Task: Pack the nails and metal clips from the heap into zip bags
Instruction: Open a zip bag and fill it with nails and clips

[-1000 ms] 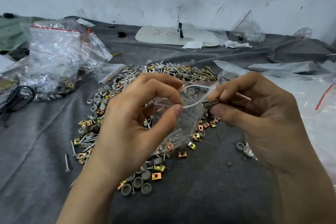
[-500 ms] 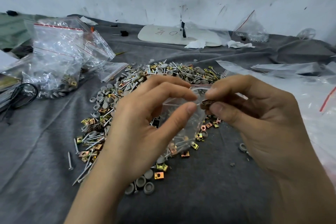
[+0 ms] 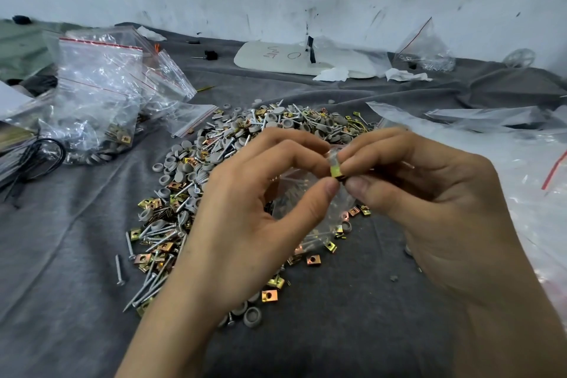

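Observation:
A heap point(image 3: 196, 193) of nails, gold metal clips and grey round caps lies spread on the grey cloth point(image 3: 61, 255). Above it hangs a small clear zip bag point(image 3: 310, 209) holding a few nails and clips. My left hand point(image 3: 245, 224) pinches the bag's mouth between thumb and fingers. My right hand point(image 3: 435, 209) pinches a gold metal clip point(image 3: 335, 169) at the bag's mouth, fingertips meeting those of my left hand. Whether the clip is inside the mouth I cannot tell.
Filled zip bags point(image 3: 98, 95) with red strips stand at the left, beside black cable ties point(image 3: 27, 163). Loose clear bags point(image 3: 506, 144) cover the right side. A white board point(image 3: 291, 58) and crumpled tissue point(image 3: 334, 74) lie by the scuffed back wall.
My hands have come together. The right hand carried the clip leftward to the bag's mouth, and the mouth, stretched wide a second ago, is now bunched between the fingertips.

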The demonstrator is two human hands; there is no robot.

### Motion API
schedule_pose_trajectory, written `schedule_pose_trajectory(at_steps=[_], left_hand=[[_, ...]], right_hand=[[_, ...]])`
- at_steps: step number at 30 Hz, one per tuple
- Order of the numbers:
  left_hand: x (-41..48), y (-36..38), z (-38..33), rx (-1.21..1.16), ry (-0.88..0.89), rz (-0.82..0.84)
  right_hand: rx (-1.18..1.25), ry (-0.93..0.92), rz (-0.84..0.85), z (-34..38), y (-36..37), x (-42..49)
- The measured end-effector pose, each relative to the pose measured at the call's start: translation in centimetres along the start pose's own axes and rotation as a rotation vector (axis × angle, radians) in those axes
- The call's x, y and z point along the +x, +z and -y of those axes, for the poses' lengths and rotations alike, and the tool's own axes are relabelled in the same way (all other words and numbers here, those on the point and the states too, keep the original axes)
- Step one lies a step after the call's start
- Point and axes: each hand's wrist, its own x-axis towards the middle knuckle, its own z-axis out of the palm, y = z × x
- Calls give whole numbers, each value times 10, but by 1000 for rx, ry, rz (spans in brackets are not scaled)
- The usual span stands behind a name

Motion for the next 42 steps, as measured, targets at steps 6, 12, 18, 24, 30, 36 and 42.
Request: schedule_pose_trajectory(at_steps=[6, 12, 18, 24, 30, 36, 42], left_hand=[[0, 2, -2, -111, -69, -3], [0, 1, -2, -143, -100, 13], [-1, 3, 0, -190, -145, 16], [-2, 4, -2, -264, -129, 23], [-2, 4, -5, -351, -126, 20], [0, 2, -4, -395, -170, 65], [2, 0, -5, -398, -147, 83]], right_hand=[[131, 103, -60, 1, 3, 0], [176, 172, -80, 2, 4, 1], [216, 263, -75, 2, 2, -1], [306, 311, -39, 6, 4, -1], [443, 351, -52, 9, 3, -2], [534, 406, -70, 9, -1, -3], [597, 420, -75, 6, 1, -3]])
